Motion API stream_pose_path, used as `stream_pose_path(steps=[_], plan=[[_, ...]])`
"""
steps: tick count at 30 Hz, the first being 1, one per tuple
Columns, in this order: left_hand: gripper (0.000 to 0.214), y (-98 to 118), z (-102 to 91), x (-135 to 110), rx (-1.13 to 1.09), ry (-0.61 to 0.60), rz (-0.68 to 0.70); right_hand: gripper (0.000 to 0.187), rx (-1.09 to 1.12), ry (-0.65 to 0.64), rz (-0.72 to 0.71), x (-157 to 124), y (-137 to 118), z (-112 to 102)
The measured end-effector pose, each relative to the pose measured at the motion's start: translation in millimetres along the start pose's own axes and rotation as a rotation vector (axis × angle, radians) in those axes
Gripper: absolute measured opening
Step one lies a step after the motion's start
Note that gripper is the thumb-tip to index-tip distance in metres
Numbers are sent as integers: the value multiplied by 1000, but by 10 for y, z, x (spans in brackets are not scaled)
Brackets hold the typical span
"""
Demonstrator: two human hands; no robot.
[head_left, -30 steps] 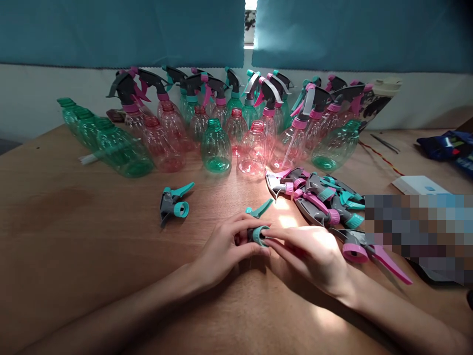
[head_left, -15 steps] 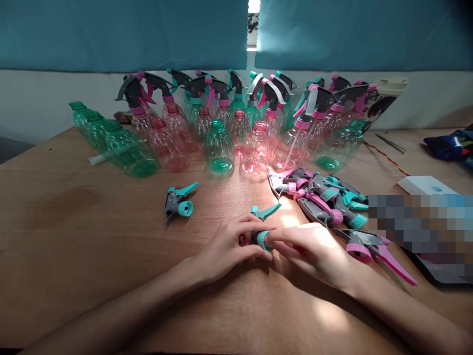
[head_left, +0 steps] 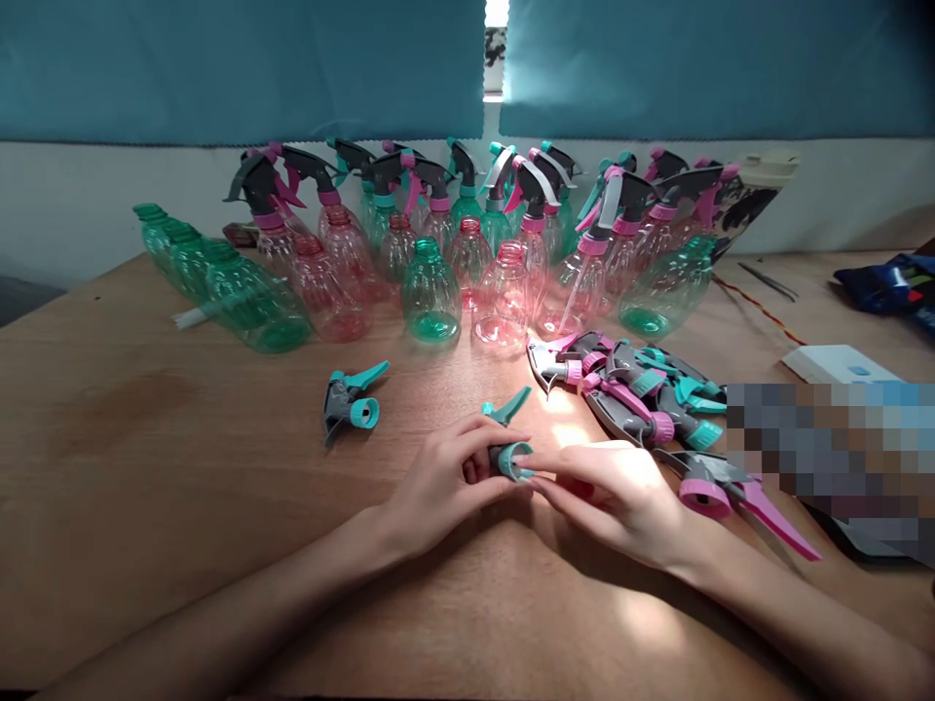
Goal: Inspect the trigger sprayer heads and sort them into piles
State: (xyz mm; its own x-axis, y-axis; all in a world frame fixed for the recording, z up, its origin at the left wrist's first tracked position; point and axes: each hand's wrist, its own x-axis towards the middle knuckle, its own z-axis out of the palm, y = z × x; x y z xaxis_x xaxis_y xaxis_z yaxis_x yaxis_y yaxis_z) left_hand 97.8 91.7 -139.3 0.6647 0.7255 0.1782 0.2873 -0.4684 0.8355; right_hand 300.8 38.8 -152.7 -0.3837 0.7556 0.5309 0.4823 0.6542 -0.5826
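My left hand and my right hand meet at the middle of the wooden table. Together they grip a grey spray trigger head with a teal collar; its teal lever points up and away. The left fingers wrap round its body, and the right fingertips pinch the collar. A second teal and grey trigger head lies loose to the left.
A pile of pink and teal trigger heads lies just right of my hands. Behind stand several green and pink clear bottles, some capped with sprayers. Green bottles lie at the left. A white box sits at right.
The hands stay together on the trigger head. Its teal collar has turned slightly between my fingers, and the view has shifted a little.
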Motion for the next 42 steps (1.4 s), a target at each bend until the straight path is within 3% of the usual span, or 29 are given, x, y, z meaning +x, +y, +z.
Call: stream_pose_path(steps=[4, 8, 11, 17, 21, 26, 29, 33, 36, 42], plan=[[34, -7, -111, -2, 275, 167, 87, 25, -18, 70, 57, -7, -10, -2], [36, 21, -350, 51, 521, 287, 23, 22, -2, 1, 155, -14, -8, 28], [28, 19, -528, 86, 697, 246, -6, 23, 23, -74, 236, -22, 6, 62], [38, -37, -794, -18, 1091, 78, -57, 29, 125, -107, 351, -24, 30, 70], [44, 39, -901, -123, 1144, 67, -106, 28, 161, -131, 376, -7, 30, 56], [34, 158, -849, -143, 997, 11, -94, 26, 132, -102, 322, 26, -1, 48], [29, 126, -758, -115, 961, 24, -58, 20, 46, -70, 233, 48, -6, 45], [47, -61, -680, -71, 1039, 127, -124, 15, -15, -33, 172, 68, 2, 28], [59, -208, -666, -83, 1099, 113, -259, 16, -25, -33, 189, 63, -28, -41], [72, -270, -620, -266, 1099, 117, -266, 14, -189, -27, 216, -166, -186, -412]])
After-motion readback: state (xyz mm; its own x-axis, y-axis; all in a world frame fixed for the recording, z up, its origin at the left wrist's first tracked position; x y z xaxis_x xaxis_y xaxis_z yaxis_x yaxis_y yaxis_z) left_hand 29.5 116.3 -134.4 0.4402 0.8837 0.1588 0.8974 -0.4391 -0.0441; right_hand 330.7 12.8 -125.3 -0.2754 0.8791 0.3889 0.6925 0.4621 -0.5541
